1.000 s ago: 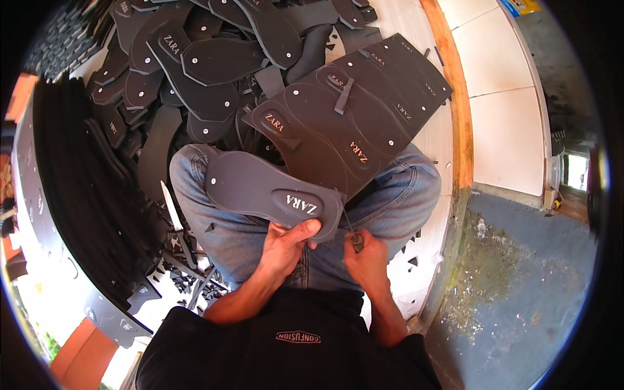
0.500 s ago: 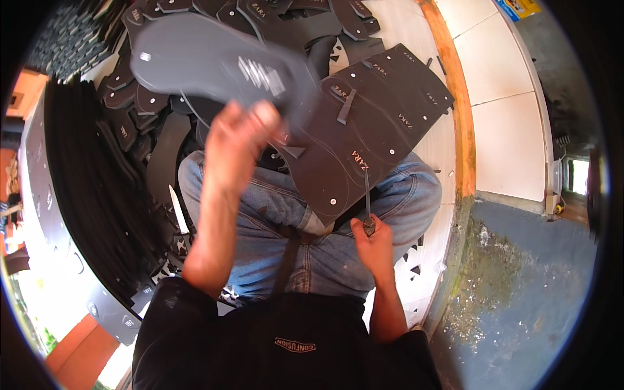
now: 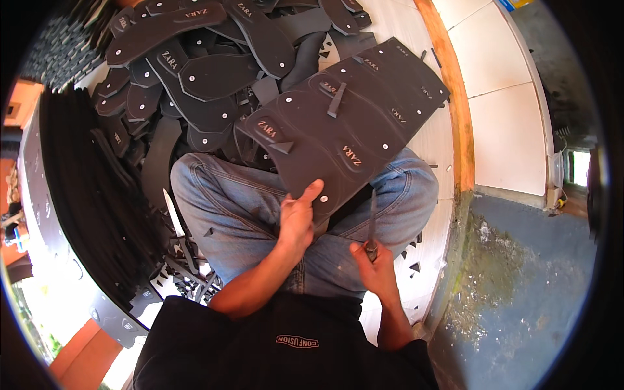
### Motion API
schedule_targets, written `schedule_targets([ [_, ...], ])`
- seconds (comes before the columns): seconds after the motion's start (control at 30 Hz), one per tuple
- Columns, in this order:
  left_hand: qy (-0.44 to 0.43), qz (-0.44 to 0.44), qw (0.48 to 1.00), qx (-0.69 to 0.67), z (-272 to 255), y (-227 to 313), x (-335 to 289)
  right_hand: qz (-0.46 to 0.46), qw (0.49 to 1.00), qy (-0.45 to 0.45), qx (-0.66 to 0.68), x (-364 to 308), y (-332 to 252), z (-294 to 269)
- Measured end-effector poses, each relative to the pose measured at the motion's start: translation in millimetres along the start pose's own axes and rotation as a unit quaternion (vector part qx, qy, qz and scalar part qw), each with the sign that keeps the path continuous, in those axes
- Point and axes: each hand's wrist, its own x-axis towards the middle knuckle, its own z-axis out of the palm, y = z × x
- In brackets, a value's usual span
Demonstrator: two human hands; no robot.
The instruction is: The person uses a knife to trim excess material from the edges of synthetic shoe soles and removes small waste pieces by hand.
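Observation:
A dark foam sheet (image 3: 396, 84) printed with sole outlines lies tilted across my knees. My left hand (image 3: 298, 220) is closed on its near corner, thumb on top and the other fingers mostly hidden. Low over my right thigh, my right hand (image 3: 379, 268) grips a thin-bladed knife (image 3: 373, 218) by the handle, blade pointing up and away, just beside the sheet's near edge. Small offcut strips (image 3: 337, 101) rest on the sheet. Beyond my left knee spreads a heap of cut dark soles (image 3: 218, 77).
A second knife (image 3: 173, 213) with a pale blade lies by my left knee. Tall stacked dark sheets (image 3: 97, 195) stand to the left. Black scraps (image 3: 415, 266) litter the floor on the right, near a wooden strip (image 3: 463, 136) and pale tiles (image 3: 507, 123).
My left hand has let go of a cut sole over the heap and come back to grip the sheet's near corner. My right hand, with the knife, has dropped slightly.

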Motion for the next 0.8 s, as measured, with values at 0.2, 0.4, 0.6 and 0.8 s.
schedule_targets([
  [0.2,0.017,-0.023,1.0,-0.004,-24,33,-57,0.021,0.997,-0.04,-0.066,-29,10,22],
  [0.4,0.032,-0.022,0.999,-0.016,-38,38,-73,0.025,0.995,-0.042,-0.081,-38,10,38],
  [0.6,0.022,-0.033,0.999,-0.018,-43,39,-75,-0.004,0.992,-0.032,-0.119,-36,13,42],
  [0.8,0.036,-0.037,0.999,-0.016,-43,39,-78,-0.011,0.992,-0.017,-0.122,-37,11,45],
])
